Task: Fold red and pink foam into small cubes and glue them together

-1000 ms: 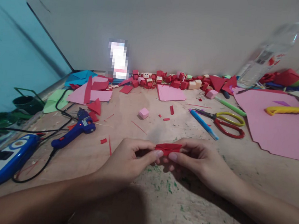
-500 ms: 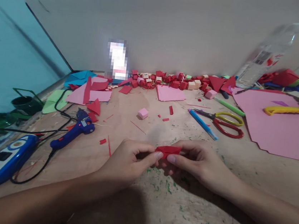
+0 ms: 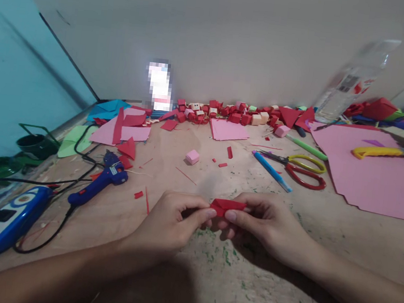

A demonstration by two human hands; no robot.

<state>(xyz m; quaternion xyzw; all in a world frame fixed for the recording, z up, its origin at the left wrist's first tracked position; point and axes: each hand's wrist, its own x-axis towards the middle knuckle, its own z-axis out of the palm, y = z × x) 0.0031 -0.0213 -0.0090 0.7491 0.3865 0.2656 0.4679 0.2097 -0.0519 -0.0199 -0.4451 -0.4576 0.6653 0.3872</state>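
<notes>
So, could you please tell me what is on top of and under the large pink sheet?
On the large pink sheet lie a yellow-handled tool and a purple scrap. Red paper shows along its far edge; anything underneath is covered by the sheet.

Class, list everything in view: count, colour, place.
Folded paper: one, red, centre
Cubes: many, mostly red, mostly back
Scissors: one, yellow-red handles, right
Pens: two, blue, green, right
Large sheet: one, pink, right
Tool: one, yellow-handled, right
Bottle: one, clear, right
Screen: one, white, back
Glue gun: one, blue, left
Containers: two, green, left
Loose papers: several, mixed, back
Scraps: several, red, middle
Unclear object: one, blue-white, left
Table: one, brown, beneath
Left hand: one, holding folded paper
Right hand: one, holding folded paper
</notes>
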